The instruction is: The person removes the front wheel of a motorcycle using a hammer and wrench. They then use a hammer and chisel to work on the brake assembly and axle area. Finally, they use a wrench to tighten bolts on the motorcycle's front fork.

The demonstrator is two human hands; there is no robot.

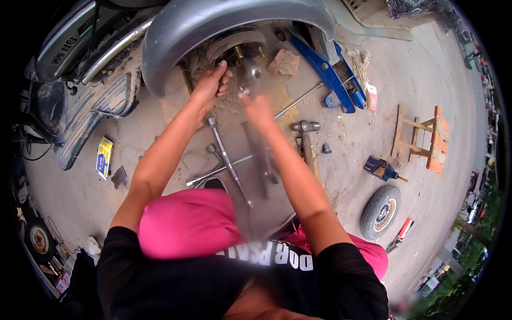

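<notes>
My left hand (213,85) is curled with the thumb raised, beside a brake drum (234,45) under a grey mudguard (234,16). What its fingers hold, if anything, is hidden. A brassy stud (238,52) juts out just past its thumb. My right hand (258,111), smeared by motion, looks closed just below a rounded silvery metal piece (249,76); I cannot tell whether it holds that piece. Below this hand is a long, blurred grey tool shape (258,152). A cross wheel wrench (228,160) lies on the ground between my forearms.
A blue jack (325,66) with a long rod stands ahead right, near a broken brick (284,62). A hammer (306,126) lies right of my forearm. Further right are a loose wheel (381,212), a dark bottle (381,168) and a small chair (426,140). A yellow-blue box (104,157) lies left.
</notes>
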